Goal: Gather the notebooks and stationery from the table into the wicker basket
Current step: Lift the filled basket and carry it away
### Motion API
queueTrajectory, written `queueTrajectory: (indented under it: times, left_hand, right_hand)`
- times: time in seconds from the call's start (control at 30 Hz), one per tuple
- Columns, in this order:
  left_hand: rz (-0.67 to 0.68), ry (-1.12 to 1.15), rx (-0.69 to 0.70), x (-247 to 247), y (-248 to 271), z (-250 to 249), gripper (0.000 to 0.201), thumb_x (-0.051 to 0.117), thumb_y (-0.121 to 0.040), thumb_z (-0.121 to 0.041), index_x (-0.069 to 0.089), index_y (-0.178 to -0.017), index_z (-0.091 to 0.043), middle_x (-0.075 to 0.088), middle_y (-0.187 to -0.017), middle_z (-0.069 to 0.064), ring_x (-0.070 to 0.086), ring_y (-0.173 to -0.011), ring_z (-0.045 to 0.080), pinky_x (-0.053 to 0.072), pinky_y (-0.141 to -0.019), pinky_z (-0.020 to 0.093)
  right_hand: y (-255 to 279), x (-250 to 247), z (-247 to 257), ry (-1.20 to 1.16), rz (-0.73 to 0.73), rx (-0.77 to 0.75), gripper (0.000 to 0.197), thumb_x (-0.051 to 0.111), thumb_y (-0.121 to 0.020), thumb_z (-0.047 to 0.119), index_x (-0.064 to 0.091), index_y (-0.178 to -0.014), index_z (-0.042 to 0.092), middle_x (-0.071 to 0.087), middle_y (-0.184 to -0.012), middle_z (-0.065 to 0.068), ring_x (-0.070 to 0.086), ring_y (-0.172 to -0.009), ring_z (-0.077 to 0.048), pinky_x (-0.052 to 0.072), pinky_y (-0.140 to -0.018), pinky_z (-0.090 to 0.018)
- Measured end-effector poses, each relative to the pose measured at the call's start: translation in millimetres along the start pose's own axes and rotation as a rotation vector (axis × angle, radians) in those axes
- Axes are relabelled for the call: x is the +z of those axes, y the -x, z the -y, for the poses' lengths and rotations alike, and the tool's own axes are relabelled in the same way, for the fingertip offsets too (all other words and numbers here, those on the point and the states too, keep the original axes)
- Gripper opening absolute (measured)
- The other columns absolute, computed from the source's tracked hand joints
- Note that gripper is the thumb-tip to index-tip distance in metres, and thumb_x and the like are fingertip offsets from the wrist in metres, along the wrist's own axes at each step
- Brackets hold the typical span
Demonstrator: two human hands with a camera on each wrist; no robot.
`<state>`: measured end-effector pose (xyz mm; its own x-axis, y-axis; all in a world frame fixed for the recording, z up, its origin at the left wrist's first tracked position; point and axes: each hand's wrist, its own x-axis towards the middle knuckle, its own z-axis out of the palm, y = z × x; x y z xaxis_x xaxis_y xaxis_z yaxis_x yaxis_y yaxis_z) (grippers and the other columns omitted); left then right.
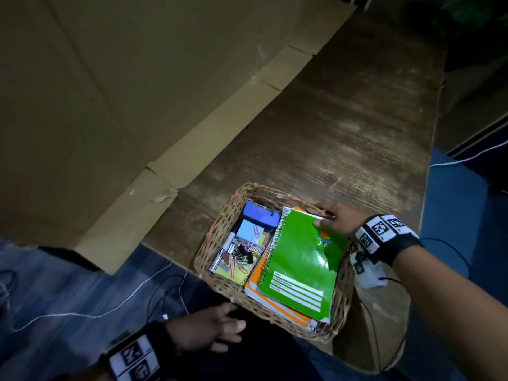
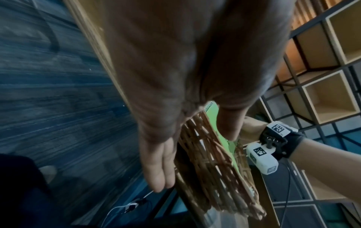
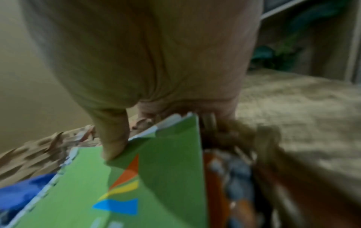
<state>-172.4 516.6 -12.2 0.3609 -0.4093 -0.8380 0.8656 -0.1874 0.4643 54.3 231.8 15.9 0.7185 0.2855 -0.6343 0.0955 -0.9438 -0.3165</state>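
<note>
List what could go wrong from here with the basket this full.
1. The basket sits at the table's near corner, partly past the edge; a push could tip it to the floor.
2. The green notebook lies tilted on the orange one, its cover bent under the right hand; it may crease or slide out.
3. The left hand is open, not yet steadying it.

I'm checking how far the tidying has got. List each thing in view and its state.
Wicker basket: on the table, overhanging its near edge.
Green notebook: in the basket, top of the stack, cover corner folded.
Orange notebook: under the green one.
Clips: loose in the basket.
Right hand: thumb on the green notebook.
Left hand: fingers straight, beside the basket.
</note>
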Motion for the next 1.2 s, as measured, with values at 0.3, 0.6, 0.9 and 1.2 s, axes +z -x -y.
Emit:
queueTrajectory:
  times: [0.3,0.6,0.9,1.2]
  left_hand:
    - [-0.062,0.441,0.141,10,-18,-21,0.042,0.066,-0.079,-0.007,0.047,-0.116,-0.012,0.063,-0.113,0.008,0.066,-0.091,0.024,0.055,-0.076,0.037]
    - [-0.337,0.162,0.339,-14,-27,-71,0.049,0.060,-0.090,-0.021,0.042,-0.135,-0.016,0.058,-0.131,0.008,0.056,-0.117,0.023,0.043,-0.103,0.043]
    - [-0.303,-0.023,0.450,-27,-24,-90,0.078,0.071,-0.076,-0.040,0.030,-0.143,-0.034,0.053,-0.141,0.003,0.055,-0.124,0.023,0.038,-0.110,0.051]
    - [-0.122,-0.049,0.228,-39,-18,-55,0.109,0.088,-0.041,-0.057,0.031,-0.134,-0.049,0.063,-0.130,-0.002,0.066,-0.110,0.024,0.056,-0.086,0.047]
  right_hand:
    - [-7,28,-11,-0.426,-0.137,0.125,0.019,0.057,-0.092,0.030,0.062,-0.088,0.012,0.066,-0.080,-0.006,0.063,-0.064,-0.015,0.043,-0.057,-0.020]
    - [24,76,-32,-0.676,-0.183,0.245,0.036,0.048,-0.095,0.038,0.062,-0.115,0.012,0.066,-0.116,-0.011,0.061,-0.107,-0.027,0.044,-0.094,-0.034]
    - [93,124,-22,-0.952,-0.119,0.105,0.036,0.054,-0.093,0.013,0.048,-0.128,0.009,0.063,-0.118,-0.003,0.062,-0.071,0.019,0.045,-0.063,0.000]
    - [130,147,-27,-1.240,0.023,0.239,0.056,0.056,-0.092,0.028,0.026,-0.133,0.052,0.062,-0.122,0.008,0.068,-0.101,-0.023,0.060,-0.069,-0.042]
